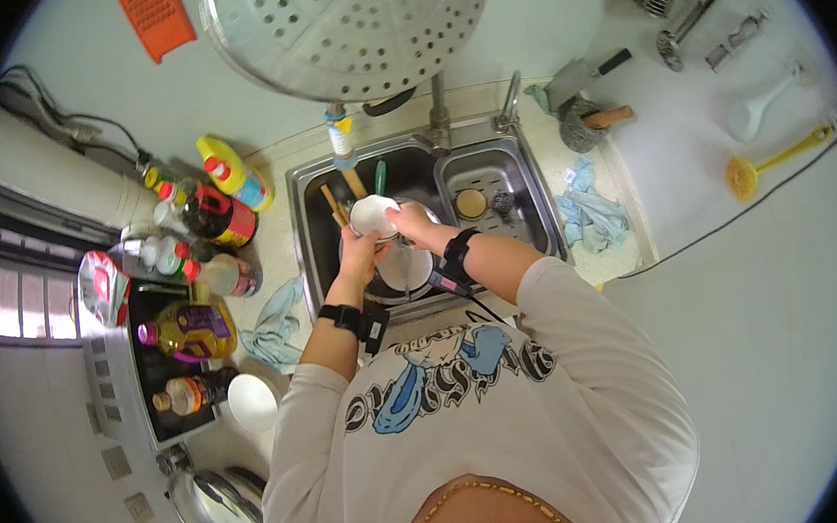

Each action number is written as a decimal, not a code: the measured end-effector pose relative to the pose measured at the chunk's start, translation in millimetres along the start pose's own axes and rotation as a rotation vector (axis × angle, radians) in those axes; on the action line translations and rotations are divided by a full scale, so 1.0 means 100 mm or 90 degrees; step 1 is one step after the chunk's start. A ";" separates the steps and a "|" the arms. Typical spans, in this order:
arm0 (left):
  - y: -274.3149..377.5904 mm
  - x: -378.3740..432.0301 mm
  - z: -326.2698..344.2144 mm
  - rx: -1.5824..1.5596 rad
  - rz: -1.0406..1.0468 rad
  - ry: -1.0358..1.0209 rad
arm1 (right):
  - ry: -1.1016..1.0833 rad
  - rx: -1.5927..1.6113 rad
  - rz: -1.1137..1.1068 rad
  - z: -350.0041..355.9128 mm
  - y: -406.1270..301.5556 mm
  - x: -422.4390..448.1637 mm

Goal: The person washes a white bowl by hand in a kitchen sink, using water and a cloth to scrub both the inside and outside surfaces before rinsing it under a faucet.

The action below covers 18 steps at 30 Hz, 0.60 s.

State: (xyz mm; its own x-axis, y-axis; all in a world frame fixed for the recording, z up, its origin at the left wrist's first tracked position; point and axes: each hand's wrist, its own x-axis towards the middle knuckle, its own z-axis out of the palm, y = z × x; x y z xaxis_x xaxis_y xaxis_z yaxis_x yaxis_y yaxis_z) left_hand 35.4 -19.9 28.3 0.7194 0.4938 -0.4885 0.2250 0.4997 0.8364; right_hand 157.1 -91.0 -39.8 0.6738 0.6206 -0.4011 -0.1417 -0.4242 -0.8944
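Observation:
Over the large left basin of a stainless steel sink (300, 226), both hands hold one small white bowl (372, 216). My left hand (363, 255) grips its lower left side, and my right hand (413, 223) has its fingers at the right rim. Beneath them, a larger pale dish (406, 271) and other ware lie partly hidden by the hands. Wooden sticks (332, 200) and a green handle (380, 177) stick up in the same basin. The small right basin holds a round yellowish sponge (471, 203) and a dark scouring pad (504, 203).
A big perforated steel steamer plate (349, 31) hangs above the faucet (439, 120). Bottles, including a yellow cleaner bottle (235, 174), crowd the left counter near a cloth (276, 324) and a white bowl (252, 402). At right are a stone mortar (582, 125), cleaver (572, 83) and blue cloth (591, 211).

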 end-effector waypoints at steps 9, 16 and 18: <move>0.08 -0.06 -0.08 0.020 0.000 0.056 | -0.021 -0.052 -0.157 0.00 -0.07 -0.01; 0.01 0.26 -0.22 0.124 0.048 0.102 | 0.151 -0.232 -0.260 -0.31 -0.45 0.25; 0.17 0.25 -0.22 0.552 0.083 0.122 | 0.238 -0.240 -0.320 -0.49 -0.50 0.45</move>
State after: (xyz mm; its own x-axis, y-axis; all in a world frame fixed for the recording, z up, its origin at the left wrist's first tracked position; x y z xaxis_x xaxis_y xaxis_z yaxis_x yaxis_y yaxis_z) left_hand 42.7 16.8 25.0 0.6697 0.6576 -0.3450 0.6220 -0.2428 0.7444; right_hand 229.8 -74.3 -3.7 0.8037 0.5624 0.1945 0.4640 -0.3876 -0.7966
